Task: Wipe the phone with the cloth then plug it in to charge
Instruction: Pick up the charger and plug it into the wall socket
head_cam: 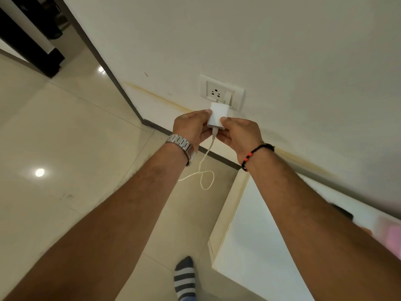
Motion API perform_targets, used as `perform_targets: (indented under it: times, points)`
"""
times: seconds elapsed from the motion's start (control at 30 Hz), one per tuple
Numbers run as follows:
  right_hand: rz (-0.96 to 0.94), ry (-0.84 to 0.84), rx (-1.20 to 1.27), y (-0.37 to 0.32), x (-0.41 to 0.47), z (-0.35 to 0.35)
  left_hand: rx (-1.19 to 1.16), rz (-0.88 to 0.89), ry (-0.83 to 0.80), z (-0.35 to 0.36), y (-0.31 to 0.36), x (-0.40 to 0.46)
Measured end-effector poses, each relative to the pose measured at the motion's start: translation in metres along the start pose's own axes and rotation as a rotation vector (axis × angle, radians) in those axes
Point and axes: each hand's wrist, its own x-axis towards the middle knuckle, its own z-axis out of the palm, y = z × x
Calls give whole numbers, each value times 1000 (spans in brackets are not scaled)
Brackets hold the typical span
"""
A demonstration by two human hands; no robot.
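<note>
Both hands hold a white charger adapter [217, 114] just below the wall socket [221, 92]. My left hand [191, 127] grips its left side and my right hand [238, 134] grips its right side. The adapter's prongs point up at the socket and sit just below its holes. A white cable [204, 168] hangs from the adapter's lower end and loops above the floor. The dark phone [344, 212] lies on the white table [249, 235] at the right, partly hidden by my right forearm. A pink cloth [392, 237] shows at the right edge.
A switch [227, 96] sits at the socket plate's right. The cream wall meets a tiled floor [65, 137] along a dark skirting. My striped-socked foot [185, 276] stands beside the table. Dark furniture [28, 40] stands at the far left.
</note>
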Motion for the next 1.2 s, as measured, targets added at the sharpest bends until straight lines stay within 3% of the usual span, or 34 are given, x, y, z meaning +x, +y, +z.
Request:
perform_targets:
  times: [0.4, 0.83, 1.2]
  points:
    - [30, 78, -62, 4, 32, 33, 91, 13, 30, -10, 15, 37]
    - [51, 95, 58, 2, 31, 40, 178, 51, -19, -16, 24, 52]
    - [17, 169, 39, -8, 43, 48, 200, 57, 65, 0, 32, 65]
